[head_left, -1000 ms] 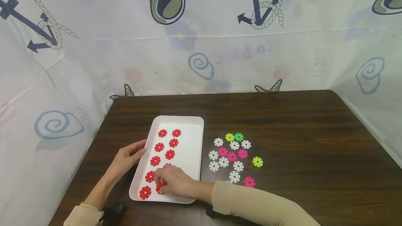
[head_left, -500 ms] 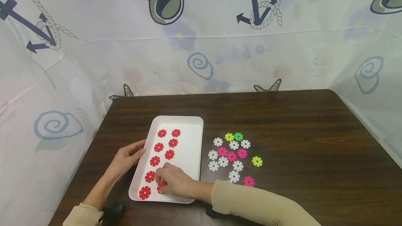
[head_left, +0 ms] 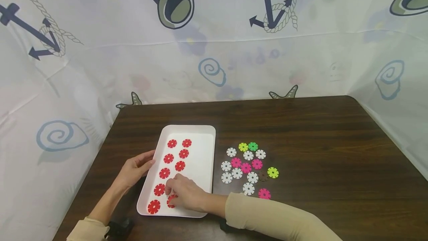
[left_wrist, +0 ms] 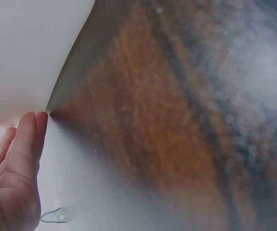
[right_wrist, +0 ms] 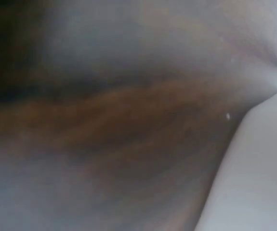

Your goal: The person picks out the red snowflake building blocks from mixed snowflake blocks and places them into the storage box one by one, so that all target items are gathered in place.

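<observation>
A white tray lies on the left half of the table, with red notched plastic discs in two columns down its left and middle. My left hand rests at the tray's left side; in the left wrist view its fingertips touch the outer wall, fingers nearly straight. Over the near end of the tray, my right hand has its thumb and index finger bent down at a red disc, covering part of it. The right wrist view catches only the tray's edge and blurred table.
Right of the tray lie loose discs of the same kind: white discs, pink discs, yellow discs, one green disc and a brown disc. The right forearm crosses the tray's near right corner. A printed curtain hangs behind the table.
The red disc under my right hand has shifted slightly right in the tray. The right fingers have moved a little, covering a red sliver seen earlier above them. My left hand stays put.
</observation>
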A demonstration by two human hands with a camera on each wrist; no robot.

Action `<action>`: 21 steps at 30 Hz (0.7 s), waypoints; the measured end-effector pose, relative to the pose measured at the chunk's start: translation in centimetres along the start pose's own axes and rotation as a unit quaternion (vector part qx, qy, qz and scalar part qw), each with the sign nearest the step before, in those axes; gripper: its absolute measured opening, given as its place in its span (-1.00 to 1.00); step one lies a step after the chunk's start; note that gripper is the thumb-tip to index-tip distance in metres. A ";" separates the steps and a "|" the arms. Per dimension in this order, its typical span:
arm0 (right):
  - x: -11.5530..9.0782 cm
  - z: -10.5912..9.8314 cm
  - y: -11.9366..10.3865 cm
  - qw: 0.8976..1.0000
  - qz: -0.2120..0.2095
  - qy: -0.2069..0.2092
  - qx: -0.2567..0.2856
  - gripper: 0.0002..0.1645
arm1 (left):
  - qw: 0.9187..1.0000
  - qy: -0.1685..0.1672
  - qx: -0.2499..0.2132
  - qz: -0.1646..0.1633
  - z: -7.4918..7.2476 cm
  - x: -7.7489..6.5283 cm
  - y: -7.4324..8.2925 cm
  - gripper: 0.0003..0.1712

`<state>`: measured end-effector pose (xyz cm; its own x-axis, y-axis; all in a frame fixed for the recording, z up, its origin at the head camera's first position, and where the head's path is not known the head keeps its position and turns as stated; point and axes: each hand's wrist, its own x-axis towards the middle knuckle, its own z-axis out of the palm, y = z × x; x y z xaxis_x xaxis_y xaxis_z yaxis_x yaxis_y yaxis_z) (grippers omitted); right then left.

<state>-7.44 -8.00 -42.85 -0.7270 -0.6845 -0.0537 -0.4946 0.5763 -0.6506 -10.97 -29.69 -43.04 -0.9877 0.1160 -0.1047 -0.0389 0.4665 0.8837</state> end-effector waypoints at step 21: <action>-8.6 -14.0 7.4 0.978 -0.022 0.210 -0.004 -0.66 | 0.984 0.027 0.145 0.104 -2.1 1.6 4.3 -0.33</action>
<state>-11.53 8.38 -36.66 -0.8357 -0.4664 0.2901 -0.5320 0.5558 -0.6389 -13.07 -29.31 -38.48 -0.9766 0.1925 0.0963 0.2024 0.6687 0.7155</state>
